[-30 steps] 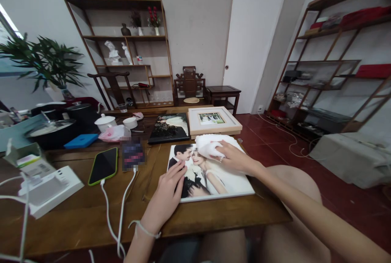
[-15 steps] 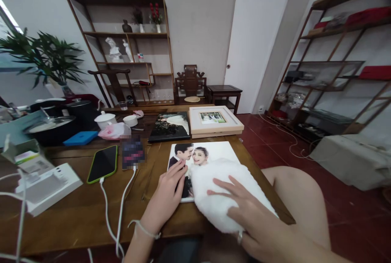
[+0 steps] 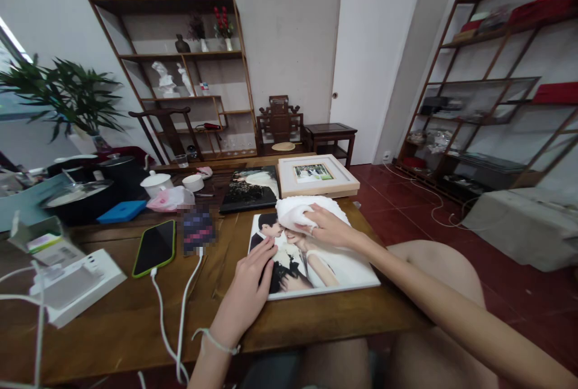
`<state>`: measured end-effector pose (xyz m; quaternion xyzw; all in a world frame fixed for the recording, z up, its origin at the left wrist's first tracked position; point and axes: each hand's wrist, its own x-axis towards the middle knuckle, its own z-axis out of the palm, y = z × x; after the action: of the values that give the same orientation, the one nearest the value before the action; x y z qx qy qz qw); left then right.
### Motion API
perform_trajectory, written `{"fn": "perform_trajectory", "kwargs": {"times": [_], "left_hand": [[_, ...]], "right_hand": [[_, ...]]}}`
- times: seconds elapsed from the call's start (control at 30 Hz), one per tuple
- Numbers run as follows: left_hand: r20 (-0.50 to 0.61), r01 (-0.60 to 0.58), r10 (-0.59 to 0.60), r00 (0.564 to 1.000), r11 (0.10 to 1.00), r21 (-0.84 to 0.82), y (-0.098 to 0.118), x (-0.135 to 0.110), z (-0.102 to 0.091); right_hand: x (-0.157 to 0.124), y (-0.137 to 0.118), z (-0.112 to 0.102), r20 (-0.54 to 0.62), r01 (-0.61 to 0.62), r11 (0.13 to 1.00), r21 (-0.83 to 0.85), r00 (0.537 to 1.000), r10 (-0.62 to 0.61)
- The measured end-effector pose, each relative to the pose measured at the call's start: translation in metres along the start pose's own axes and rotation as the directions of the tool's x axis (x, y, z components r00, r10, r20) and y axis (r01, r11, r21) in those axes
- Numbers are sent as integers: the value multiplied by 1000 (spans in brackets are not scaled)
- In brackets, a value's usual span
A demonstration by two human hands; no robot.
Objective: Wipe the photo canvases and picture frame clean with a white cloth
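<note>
A wedding photo panel (image 3: 325, 265) showing a couple lies flat on the wooden table in front of me. My left hand (image 3: 253, 271) rests on its left side, fingers stretched out flat and holding nothing. Toward the panel's far edge, my right hand (image 3: 329, 227) has its fingers bunched round a fluffy white cloth (image 3: 292, 211) pressed onto the surface. The cloth covers the upper part of the picture, including part of one pictured head.
Behind the panel lie a dark photo panel (image 3: 244, 191) and a pale framed picture (image 3: 336, 186). To the left are a green-edged phone (image 3: 155, 247) with a white cable (image 3: 163, 323), an open white box (image 3: 76, 292), a blue box (image 3: 121, 211) and a black pot (image 3: 81, 201).
My right hand has moved away from me with the white cloth, from the panel's near right part to its far edge, and its fingers have closed round it. My left hand has stayed put.
</note>
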<state>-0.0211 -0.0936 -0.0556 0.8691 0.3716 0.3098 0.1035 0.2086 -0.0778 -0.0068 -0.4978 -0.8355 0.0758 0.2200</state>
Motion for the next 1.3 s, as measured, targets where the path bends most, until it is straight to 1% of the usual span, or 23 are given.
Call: {"fn": "perform_trajectory", "kwargs": {"times": [0.07,0.13,0.3,0.4,0.47,0.53,0.67,0.73,0.8,0.87,0.93,1.0,1.07,1.13,1.17,1.2,1.23,1.3], "left_hand": [[-1,10,-11,1000,1000,-9,1,0,-1],[1,21,-21,1000,1000,-20,1,0,-1],[-3,51,-51,999,997,-51,4,2,-1],[0,61,-62,998,997,-51,4,3,-1],[6,50,-50,999,997,-51,3,2,0],[-3,39,-39,999,998,-43,1,2,1],[-12,38,-38,999,999,-34,-1,1,3],[-5,49,-49,999,997,-54,2,1,1],[-6,71,-72,997,993,-91,5,1,-3],[-27,98,-103,994,985,-145,9,1,-6],[-70,127,-144,987,971,-204,11,1,-9],[-122,153,-188,975,956,-252,11,1,-11],[-155,159,-209,966,946,-281,10,1,-12],[-170,147,-201,965,946,-288,10,2,-12],[-165,142,-193,967,949,-282,10,2,-12],[-150,142,-188,971,952,-273,10,2,-12],[-127,143,-180,975,955,-259,10,2,-12],[-57,139,-155,986,965,-224,9,2,-10]], "right_hand": [[-8,-10,3,-5,4,1000,-4,1000,-4],[-25,-26,6,12,6,1000,0,1000,-6],[-80,-76,1,144,-30,998,62,989,21],[-97,-91,-4,183,-20,993,116,983,-2],[-97,-87,-6,177,-15,993,117,984,-7],[-87,-72,-6,144,-25,996,87,990,13],[-51,-31,-4,28,-78,997,2,997,78],[-31,-16,-3,-1,-98,995,-33,995,98],[-16,-10,0,-3,-99,993,-57,995,99],[-8,-15,5,20,-69,996,-60,997,70],[-10,-29,10,54,-3,999,-45,999,5],[-20,-47,12,107,110,994,-10,988,-108],[-34,-64,9,173,241,969,55,954,-247],[-50,-74,3,234,331,934,134,905,-354],[-58,-77,-1,255,343,925,164,891,-376],[-65,-78,-5,265,334,924,185,889,-374],[-72,-77,-9,270,308,931,197,896,-353],[-84,-71,-16,267,215,956,200,927,-265]]}}
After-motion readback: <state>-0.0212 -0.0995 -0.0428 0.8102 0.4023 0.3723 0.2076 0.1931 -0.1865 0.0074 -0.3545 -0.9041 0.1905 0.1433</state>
